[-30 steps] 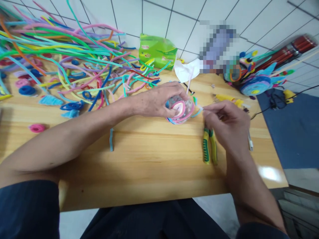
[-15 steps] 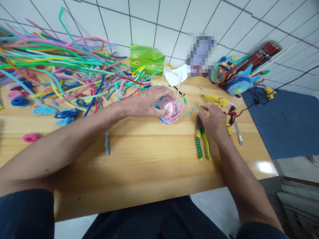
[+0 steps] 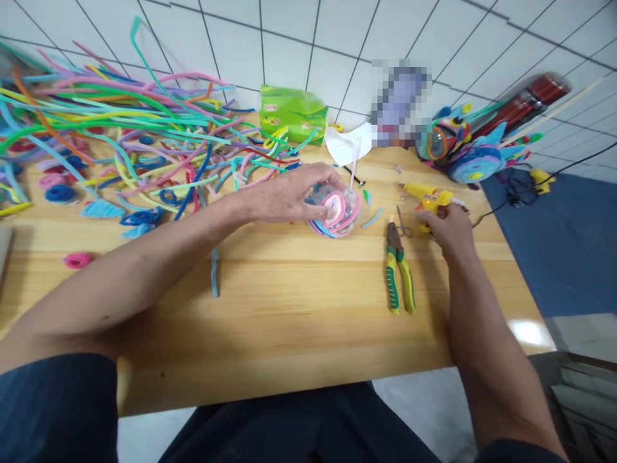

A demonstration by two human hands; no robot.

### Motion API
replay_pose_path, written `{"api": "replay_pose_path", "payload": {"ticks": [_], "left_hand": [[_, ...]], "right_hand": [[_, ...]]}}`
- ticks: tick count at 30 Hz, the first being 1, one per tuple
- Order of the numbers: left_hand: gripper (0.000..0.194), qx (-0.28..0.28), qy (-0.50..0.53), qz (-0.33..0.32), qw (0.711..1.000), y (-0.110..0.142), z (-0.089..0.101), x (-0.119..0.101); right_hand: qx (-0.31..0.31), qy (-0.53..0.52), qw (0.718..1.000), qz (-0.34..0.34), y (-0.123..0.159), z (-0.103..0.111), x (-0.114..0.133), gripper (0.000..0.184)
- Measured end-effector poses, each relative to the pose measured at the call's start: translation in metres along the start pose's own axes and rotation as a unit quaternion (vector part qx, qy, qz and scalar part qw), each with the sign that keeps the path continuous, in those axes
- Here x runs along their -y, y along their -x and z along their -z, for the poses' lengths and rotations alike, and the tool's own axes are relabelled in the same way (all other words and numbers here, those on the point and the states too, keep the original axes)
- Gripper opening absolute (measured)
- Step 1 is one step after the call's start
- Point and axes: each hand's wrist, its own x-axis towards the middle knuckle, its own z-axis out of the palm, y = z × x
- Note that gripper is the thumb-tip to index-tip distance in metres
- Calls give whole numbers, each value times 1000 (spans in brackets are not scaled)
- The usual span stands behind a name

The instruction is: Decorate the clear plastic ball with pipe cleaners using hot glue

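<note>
My left hand (image 3: pixel 299 193) grips a clear rounded plastic piece (image 3: pixel 348 209) from its left side. Pink, white and blue pipe cleaners curl around that piece, and a pale pink strip sticks up behind it. On the right, my right hand (image 3: pixel 450 228) has its fingers around the handle of a yellow hot glue gun (image 3: pixel 427 193), whose nozzle points left. Small scissors (image 3: pixel 403 225) lie just left of this hand. Beside them are pliers (image 3: pixel 399 270) with green and yellow handles. A short blue pipe cleaner piece (image 3: pixel 372 218) rests between the plastic piece and the scissors.
A heap of colourful pipe cleaners (image 3: pixel 159 122) covers the back left. Along the wall are a green packet (image 3: pixel 292 112), a white paper (image 3: pixel 349 145), a decorated fish-like craft (image 3: pixel 475 164) and a red flask (image 3: pixel 525 103). A black cord (image 3: pixel 573 164) runs off the right edge.
My right hand has let go of the scissors, now on the table, and moved right onto the hot glue gun. The left hand stays at the plastic piece. The view has shifted slightly.
</note>
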Motion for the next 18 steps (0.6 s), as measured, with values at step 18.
{"api": "replay_pose_path", "payload": {"ticks": [18], "left_hand": [[48,-12,43,41,998,-1,-1,-7]], "right_hand": [[195,-178,963,62,71,48,134,20]]}}
